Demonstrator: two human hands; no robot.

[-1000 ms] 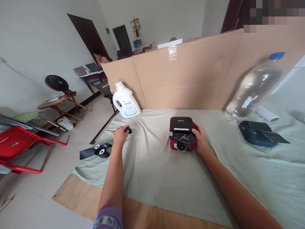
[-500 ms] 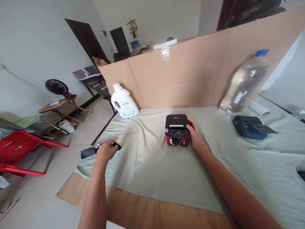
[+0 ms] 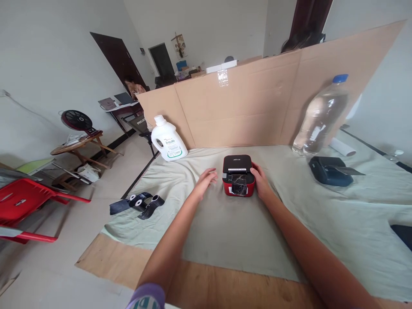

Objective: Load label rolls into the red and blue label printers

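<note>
Up close, little writing can be read: the black lid of the small printer (image 3: 237,164) carries a short white logo, too small to make out; the white detergent bottle (image 3: 168,139) wears a green-and-white label whose print is likewise illegible; only the letters "PROJE" show clearly, in white on the back of a dark chair (image 3: 140,122) beyond the table's edge. The small printer is a squat box with a red body and a glossy black top; a strip of dark marbled paper curls out of its front slot; it sits near the middle of the pale green cloth (image 3: 225,223), in front of the cardboard screen (image 3: 257,111). The right hand (image 3: 261,184) curls its fingers around the printer's right side, holding it; the left hand (image 3: 206,182) lies just beside its left side, fingers loosely spread, holding nothing. Black rolls (image 3: 144,201) lie at the cloth's left edge; a clear bottle (image 3: 320,118) with a blue cap and a dark blue device (image 3: 330,171) stand well apart to the right.
</note>
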